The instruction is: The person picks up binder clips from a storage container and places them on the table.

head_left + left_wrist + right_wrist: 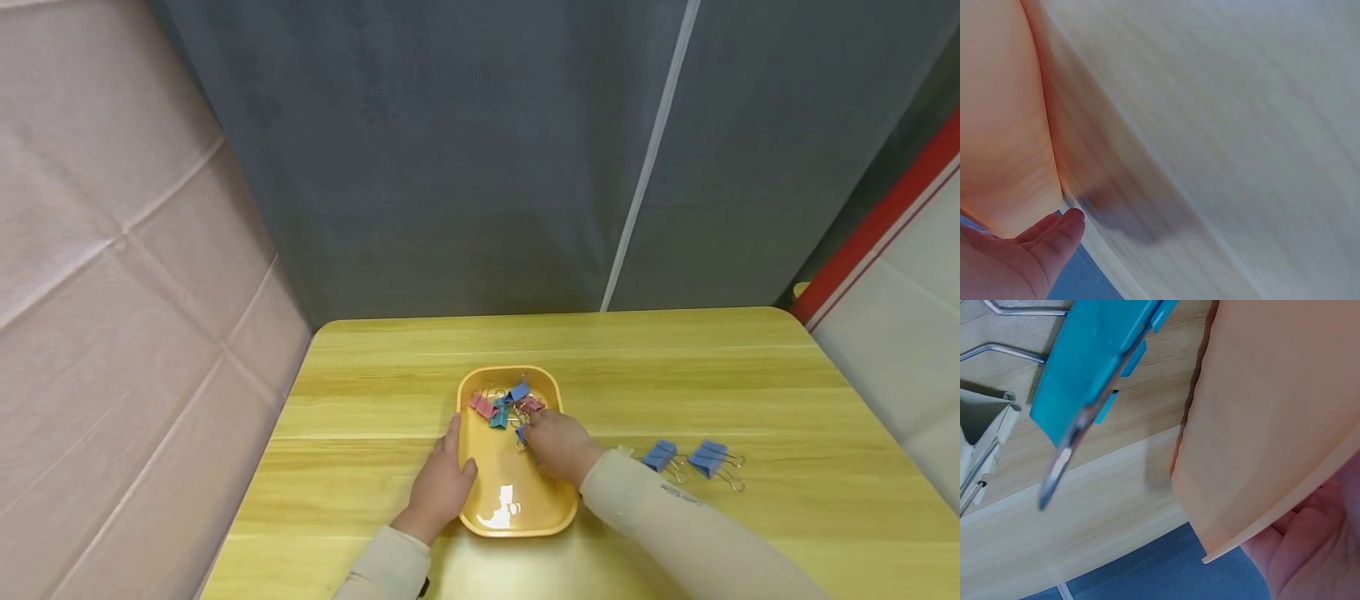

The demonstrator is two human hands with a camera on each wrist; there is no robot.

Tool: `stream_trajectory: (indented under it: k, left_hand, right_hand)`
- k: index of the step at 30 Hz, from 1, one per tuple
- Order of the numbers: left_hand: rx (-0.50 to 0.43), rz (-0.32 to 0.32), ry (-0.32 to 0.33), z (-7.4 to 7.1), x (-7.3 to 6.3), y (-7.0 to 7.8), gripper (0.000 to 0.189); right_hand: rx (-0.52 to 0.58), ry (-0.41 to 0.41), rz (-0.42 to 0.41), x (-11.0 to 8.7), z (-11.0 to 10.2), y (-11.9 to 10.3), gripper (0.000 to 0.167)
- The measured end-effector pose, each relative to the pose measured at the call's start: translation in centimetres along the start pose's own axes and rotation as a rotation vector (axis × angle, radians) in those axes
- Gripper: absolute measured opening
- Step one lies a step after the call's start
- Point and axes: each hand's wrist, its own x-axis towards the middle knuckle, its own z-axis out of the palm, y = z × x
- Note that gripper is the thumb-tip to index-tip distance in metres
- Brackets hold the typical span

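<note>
A yellow tray (517, 504) holds several binder clips: pink clips (483, 406), a teal clip (499, 414) and a blue clip (518, 391). My right hand (557, 446) reaches over the tray's right wall and pinches another blue binder clip (521, 433) at its fingertips, close over the tray floor. The left hand (441, 483) lies along the tray's left side, fingers straight and thumb over the rim. From the left wrist, those fingers (1054, 244) show beside the tray's outer wall (1004, 112).
Two blue binder clips (660, 456) (707, 457) lie on the wooden table (375, 375) right of the tray, beside the right sleeve. A grey curtain (450, 167) hangs behind the table, and a pale draped wall (135, 292) stands along the left.
</note>
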Motion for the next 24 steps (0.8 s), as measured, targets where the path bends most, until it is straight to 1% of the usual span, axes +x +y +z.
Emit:
stream_trajectory:
  k: [6, 9, 15, 24]
  left_hand:
    - [-0.003, 0.001, 0.004, -0.02, -0.03, -0.01, 0.071]
    - [-0.007, -0.001, 0.007, -0.04, -0.04, 0.03, 0.071]
    - [-0.006, -0.001, 0.005, -0.1, -0.07, 0.14, 0.07]
    - [-0.01, -0.003, 0.002, -0.2, -0.18, 0.2, 0.07]
  right_hand:
    - [-0.039, 0.007, -0.008, 0.29, 0.31, -0.12, 0.022]
    - [-0.034, 0.002, -0.006, 0.38, 0.59, -0.18, 0.023]
    - [-0.033, -0.008, 0.002, 0.35, 0.76, -0.33, 0.02]
    - [-0.036, -0.026, 0.007, 0.41, 0.78, -0.4, 0.022]
